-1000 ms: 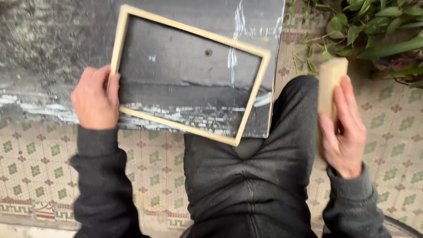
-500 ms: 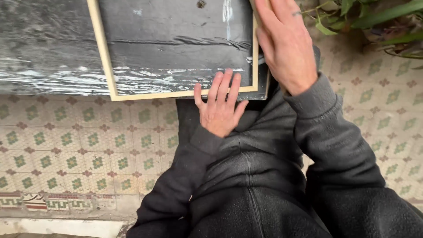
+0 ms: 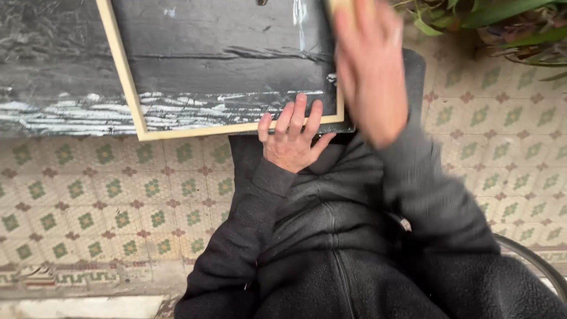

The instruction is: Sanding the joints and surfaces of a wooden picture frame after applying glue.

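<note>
A black panel in a pale wooden frame (image 3: 137,112) lies on a dark, paint-streaked surface (image 3: 47,65) in front of my knees. My left hand (image 3: 290,140) rests on the frame's lower edge near the right corner, fingers spread over the wood and pressing it down. My right hand (image 3: 369,71) is blurred above the panel's right edge. It covers a tan block (image 3: 339,6), of which only a tip shows at the top of the view. White streaks run along the bottom of the panel (image 3: 224,106).
A floor of cream tiles with green and red patterns (image 3: 118,201) spreads to my left and right. Green plant leaves (image 3: 490,18) hang at the top right. My dark trousers and jacket (image 3: 331,236) fill the lower middle, and a curved metal rim (image 3: 531,260) shows at the right.
My left hand left the frame's left side and now lies on its lower edge. My right hand rose with the tan block from beside my knee to the panel's right edge.
</note>
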